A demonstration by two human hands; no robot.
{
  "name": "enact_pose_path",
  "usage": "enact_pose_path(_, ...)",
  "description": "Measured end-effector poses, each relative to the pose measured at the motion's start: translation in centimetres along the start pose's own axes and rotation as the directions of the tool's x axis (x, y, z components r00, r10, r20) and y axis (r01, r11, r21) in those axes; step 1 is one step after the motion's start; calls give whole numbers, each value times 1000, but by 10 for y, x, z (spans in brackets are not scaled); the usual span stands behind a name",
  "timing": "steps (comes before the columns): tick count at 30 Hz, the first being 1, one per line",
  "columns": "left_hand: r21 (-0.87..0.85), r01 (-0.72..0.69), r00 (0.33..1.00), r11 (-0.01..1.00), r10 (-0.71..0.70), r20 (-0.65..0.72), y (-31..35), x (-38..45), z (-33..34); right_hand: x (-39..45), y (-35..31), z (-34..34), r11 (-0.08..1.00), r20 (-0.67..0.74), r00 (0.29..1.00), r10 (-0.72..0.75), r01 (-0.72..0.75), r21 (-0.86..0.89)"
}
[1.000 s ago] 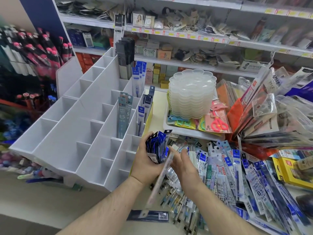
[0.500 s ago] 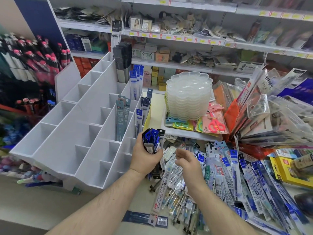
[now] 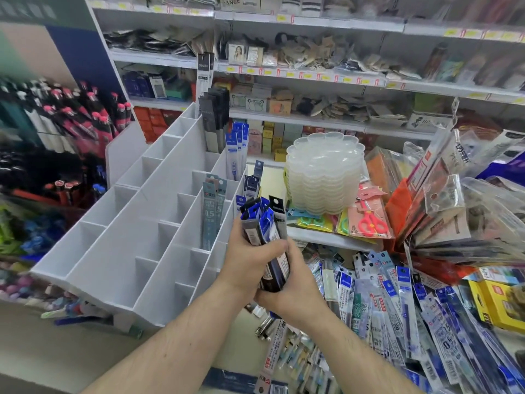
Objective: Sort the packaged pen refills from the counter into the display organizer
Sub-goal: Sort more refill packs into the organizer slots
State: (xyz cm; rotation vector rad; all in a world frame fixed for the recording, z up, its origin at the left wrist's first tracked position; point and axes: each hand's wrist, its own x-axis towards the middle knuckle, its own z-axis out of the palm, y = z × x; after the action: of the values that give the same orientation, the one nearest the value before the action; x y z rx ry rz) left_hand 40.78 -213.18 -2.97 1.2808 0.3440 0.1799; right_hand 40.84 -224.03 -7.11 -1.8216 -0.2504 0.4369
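Refill bundle point(image 3: 267, 240) upright in L hand point(image 3: 247, 260) + R hand point(image 3: 287, 291), beside organizer point(image 3: 136, 237)

Two hands point(image 3: 272, 268), one white organizer point(image 3: 119, 251), one stack of clear trays point(image 3: 324, 177), two pink scissors packs point(image 3: 369, 220).

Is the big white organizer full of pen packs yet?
No, mostly empty. The white organizer shows many bare compartments; only a few near its right side hold packs, like the grey refill packs.
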Motion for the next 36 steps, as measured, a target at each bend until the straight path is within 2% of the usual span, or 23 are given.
enact_pose_path(3, 40, 5, 1000, 999, -6, 19, 20, 2, 4, 5, -12, 2, 999, -20, 1000, -23, 24, 28)
enact_pose_path(7, 201, 71, 997, 977, -76, 17, 53, 11, 8, 9, -40, 3, 997, -39, 998, -52, 54, 59)
enact_pose_path(11, 430, 151, 974, 890, -208, 88, 91, 23, 6, 18, -63, 2, 988, -12, 1000, -13, 14, 151)
enact_pose_path(14, 509, 179, 953, 842, -277, 122, 114, 26, 0, 24, -82, 1, 973, -28, 999, 32, -24, 231)
enact_pose_path(16, 550, 150, 939, 822, -293, 182, 126, 24, -3, 28, -96, 4, 973, -89, 995, 37, -15, 231)
enact_pose_path(18, 575, 109, 934, 811, -282, 221, 133, 21, -6, 32, -108, 9, 988, -144, 989, -34, 55, 147)
enact_pose_path(20, 570, 76, 958, 818, -219, 186, 137, 22, -7, 33, -122, 14, 994, -139, 986, -97, 104, 40)
enact_pose_path(22, 507, 65, 981, 860, -148, 124, 143, 25, -10, 29, -135, 16, 988, -77, 986, -151, 148, -46)
enact_pose_path(24, 431, 108, 983, 896, -161, 89, 152, 31, -18, 21, -150, 13, 967, 37, 981, -192, 195, -165)
enact_pose_path(27, 363, 162, 961, 917, -231, 154, 170, 39, -39, 13, -166, 3, 901, 142, 965, -219, 256, -351)
enact_pose_path(29, 363, 162, 935, 918, -260, 240, 183, 43, -53, 13, -174, -1, 907, 71, 965, -251, 261, -331)
enact_pose_path(33, 352, 132, 891, 927, -266, 366, 196, 50, -71, 23, -192, 8, 961, -186, 943, -275, 275, -27)
enact_pose_path(36, 346, 137, 846, 928, -291, 446, 200, 53, -78, 33, -200, 19, 971, -251, 940, -231, 238, 1)
